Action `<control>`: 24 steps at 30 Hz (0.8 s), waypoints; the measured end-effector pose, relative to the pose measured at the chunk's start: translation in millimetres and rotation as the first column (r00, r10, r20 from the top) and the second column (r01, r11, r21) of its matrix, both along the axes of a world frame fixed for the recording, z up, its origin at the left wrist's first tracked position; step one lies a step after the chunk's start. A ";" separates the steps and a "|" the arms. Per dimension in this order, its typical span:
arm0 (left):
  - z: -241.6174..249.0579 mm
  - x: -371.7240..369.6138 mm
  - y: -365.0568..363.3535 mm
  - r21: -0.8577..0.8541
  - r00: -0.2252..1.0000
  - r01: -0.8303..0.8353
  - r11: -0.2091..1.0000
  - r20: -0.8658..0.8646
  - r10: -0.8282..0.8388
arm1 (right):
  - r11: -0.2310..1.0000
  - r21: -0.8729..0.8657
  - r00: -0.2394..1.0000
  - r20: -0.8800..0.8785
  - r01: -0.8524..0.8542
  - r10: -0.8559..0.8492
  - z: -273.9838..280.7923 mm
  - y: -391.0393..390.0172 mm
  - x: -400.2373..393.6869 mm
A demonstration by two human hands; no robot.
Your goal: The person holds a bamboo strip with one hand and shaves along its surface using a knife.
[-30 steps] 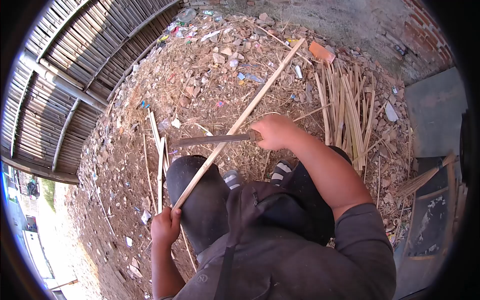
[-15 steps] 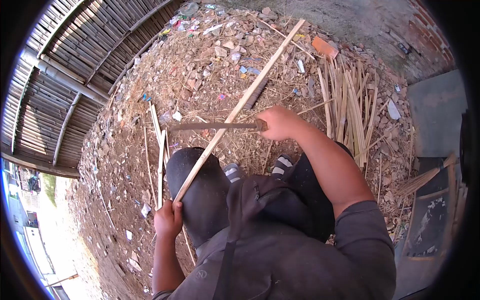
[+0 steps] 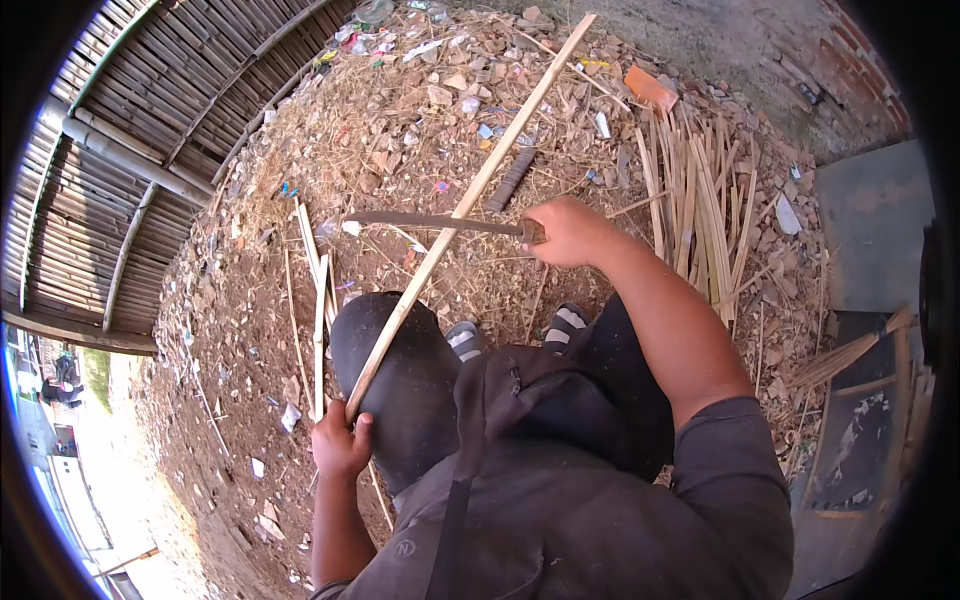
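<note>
A long pale strip of wood or bamboo [image 3: 510, 139] slants from my left knee up to the top of the view. Its lower end is in my left hand [image 3: 341, 441], whose fingers are closed on it beside the knee. My right hand [image 3: 568, 232] grips the handle of a long dark blade [image 3: 430, 219], which points left and crosses the strip about halfway along. Whether the blade touches the strip or lies just over it, I cannot tell.
Many split strips [image 3: 708, 215] lie in a pile at the right, with an orange brick piece [image 3: 650, 89] behind them. A few strips [image 3: 319, 340] lie left of my knee. A dark ridged rod [image 3: 511, 180] rests ahead. A bamboo wall [image 3: 95, 215] stands at the left.
The blade has moved up along the strip, and its tip has risen. My right hand is slightly higher, and the strip's far end has shifted a little up and left.
</note>
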State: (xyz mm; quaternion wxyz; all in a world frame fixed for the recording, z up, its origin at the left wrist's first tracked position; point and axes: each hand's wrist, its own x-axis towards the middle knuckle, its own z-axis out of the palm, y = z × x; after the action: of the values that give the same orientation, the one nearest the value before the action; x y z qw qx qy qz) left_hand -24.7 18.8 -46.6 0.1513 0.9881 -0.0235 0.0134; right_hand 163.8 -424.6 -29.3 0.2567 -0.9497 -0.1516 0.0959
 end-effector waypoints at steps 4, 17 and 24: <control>4.5 2.3 0.9 0.002 0.999 -0.024 1.000 -0.026 0.024 | 0.983 0.008 0.983 -0.007 0.186 -0.185 2.7 -12.9 12.5; -0.3 4.5 -5.4 0.042 0.997 -0.076 0.996 0.016 0.076 | 0.991 0.013 0.991 -0.005 0.133 -0.133 -0.7 -11.6 18.4; 8.5 7.4 -3.6 0.120 0.996 -0.073 0.990 -0.038 0.078 | 0.980 -0.171 0.993 0.046 -0.099 0.109 12.5 17.3 -13.4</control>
State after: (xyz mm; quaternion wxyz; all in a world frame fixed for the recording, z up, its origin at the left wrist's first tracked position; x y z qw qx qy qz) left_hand -17.2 15.1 -38.1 0.0922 0.9956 0.0163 -0.0032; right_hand 150.4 -407.4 -16.9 0.1659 -0.9610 -0.1993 0.0956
